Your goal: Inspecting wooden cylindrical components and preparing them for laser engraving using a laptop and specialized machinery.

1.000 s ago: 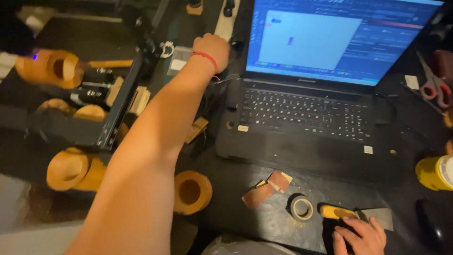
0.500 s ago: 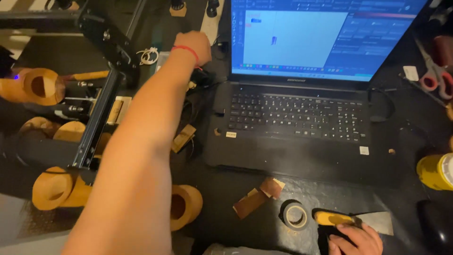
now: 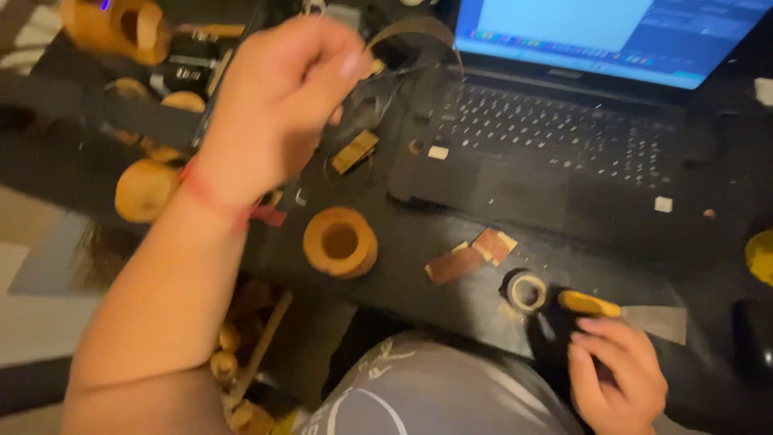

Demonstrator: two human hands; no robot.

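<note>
My left hand is raised over the table's left half, blurred, its fingers pinched on a thin dark curved strip that arcs toward the laptop. Below it a small wooden block lies on the dark table. My right hand rests at the table's near edge, fingers slightly apart and holding nothing, just below a yellow-handled scraper. A small roll of tape sits left of the scraper.
A hollow wooden ring and flat brown wood pieces lie in front of the laptop. Several wooden cylinders and a black frame bar crowd the left side. A yellow object sits at the right edge.
My left hand has pulled back from the far side of the table toward me and now carries the thin curved strip. The right hand has slipped off the scraper's handle.
</note>
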